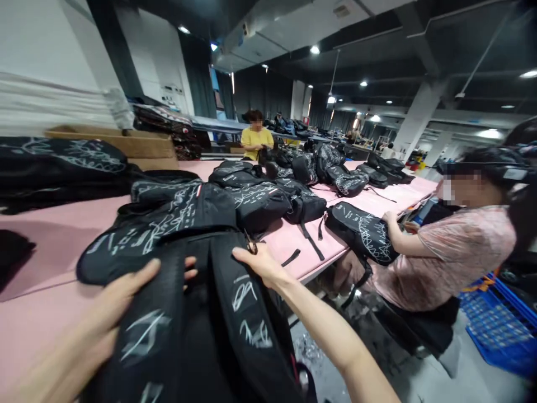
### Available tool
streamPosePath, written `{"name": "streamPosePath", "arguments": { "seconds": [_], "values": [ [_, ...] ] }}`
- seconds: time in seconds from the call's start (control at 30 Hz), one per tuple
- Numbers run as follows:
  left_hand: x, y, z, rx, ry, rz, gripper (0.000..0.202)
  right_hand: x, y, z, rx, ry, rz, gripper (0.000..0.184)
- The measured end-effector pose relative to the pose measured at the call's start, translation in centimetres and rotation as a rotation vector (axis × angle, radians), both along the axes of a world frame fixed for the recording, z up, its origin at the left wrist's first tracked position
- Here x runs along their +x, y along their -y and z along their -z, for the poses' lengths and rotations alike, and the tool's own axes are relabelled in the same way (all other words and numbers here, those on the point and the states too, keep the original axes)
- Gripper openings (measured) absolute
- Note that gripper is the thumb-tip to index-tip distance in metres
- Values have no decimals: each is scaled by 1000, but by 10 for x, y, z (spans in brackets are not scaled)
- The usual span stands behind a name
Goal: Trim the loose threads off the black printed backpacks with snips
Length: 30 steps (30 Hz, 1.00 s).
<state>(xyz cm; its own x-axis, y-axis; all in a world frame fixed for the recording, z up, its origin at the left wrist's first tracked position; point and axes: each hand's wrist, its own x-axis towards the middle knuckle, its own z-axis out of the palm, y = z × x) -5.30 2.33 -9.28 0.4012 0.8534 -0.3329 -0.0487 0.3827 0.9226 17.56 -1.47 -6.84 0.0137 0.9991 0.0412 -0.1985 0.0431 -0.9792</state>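
A black backpack [195,341] is close in front of me, its shoulder straps facing me. My left hand [126,296] is closed around the left shoulder strap [146,330], thumb on the near side and fingertips showing past its inner edge. My right hand [264,266] is closed at the top of the right shoulder strap [239,296], thumb against the fabric. A small dark metal item [251,247] shows by its fingers; its kind is unclear. White scribble-like prints mark both straps. Just beyond lies another black backpack [176,218] with white line patterns.
Several black backpacks [255,201] lie along the pink-topped table [37,330]. At the right, a seated person [457,252] handles a printed backpack [364,229]. Another person in yellow [257,140] is at the far side. A blue crate [499,324] stands on the floor; a cardboard box [146,146] sits at left.
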Motion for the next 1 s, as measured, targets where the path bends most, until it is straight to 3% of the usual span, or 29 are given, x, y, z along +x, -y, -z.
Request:
{"name": "streamPosePath", "arguments": {
  "seconds": [0.07, 0.17, 0.23, 0.33, 0.57, 0.8, 0.87, 1.0],
  "values": [
    [5, 8, 35, -237, 63, -59, 49, -6, -8, 55, -162, -6, 44, 43],
    [2, 33, 84, -311, 179, -148, 47, -7, 9, 117, -284, -26, 30, 42],
    [-2, 48, 106, -323, 228, -183, 57, -1, 19, 140, -348, -35, 16, 43],
    [-6, 57, 119, -331, 270, -176, 69, 6, 20, 155, -412, -30, 9, 44],
    [-7, 58, 117, -323, 370, -173, 67, 2, 24, 160, -430, -23, 88, 47],
    [-7, 65, 113, -309, 242, -224, 63, 6, 77, 178, -527, 5, 83, 48],
    [-11, 63, 108, -174, 76, -283, 59, 12, 91, 178, -523, 27, 94, 46],
    [-16, 29, 75, 383, -330, -636, 44, 26, 79, 150, -395, -80, 282, 38]
  ]
}}
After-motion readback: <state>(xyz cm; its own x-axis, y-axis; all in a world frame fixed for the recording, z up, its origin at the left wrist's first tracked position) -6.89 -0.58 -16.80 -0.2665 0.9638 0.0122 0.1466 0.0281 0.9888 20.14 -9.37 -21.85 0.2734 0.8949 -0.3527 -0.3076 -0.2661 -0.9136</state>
